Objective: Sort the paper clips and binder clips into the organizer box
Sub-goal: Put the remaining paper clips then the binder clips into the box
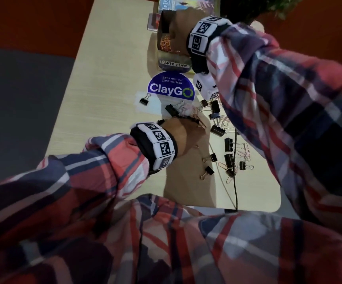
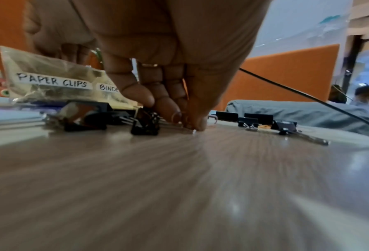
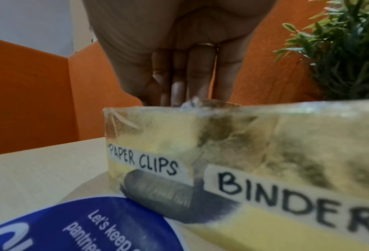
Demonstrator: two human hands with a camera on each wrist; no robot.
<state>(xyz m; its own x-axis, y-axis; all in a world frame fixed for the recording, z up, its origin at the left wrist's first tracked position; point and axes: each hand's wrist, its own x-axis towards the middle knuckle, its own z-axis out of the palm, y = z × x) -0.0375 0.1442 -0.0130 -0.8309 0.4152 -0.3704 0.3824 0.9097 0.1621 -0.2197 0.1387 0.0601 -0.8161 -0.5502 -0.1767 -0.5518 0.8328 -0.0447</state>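
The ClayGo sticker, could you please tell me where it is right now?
In the head view the ClayGo sticker lies flat on the table, just in front of the organizer box, with loose binder clips nearer the person.

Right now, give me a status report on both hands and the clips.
Left hand pinching a paper clip on the table. Right hand over the box, grip unclear. Binder clips still scattered.
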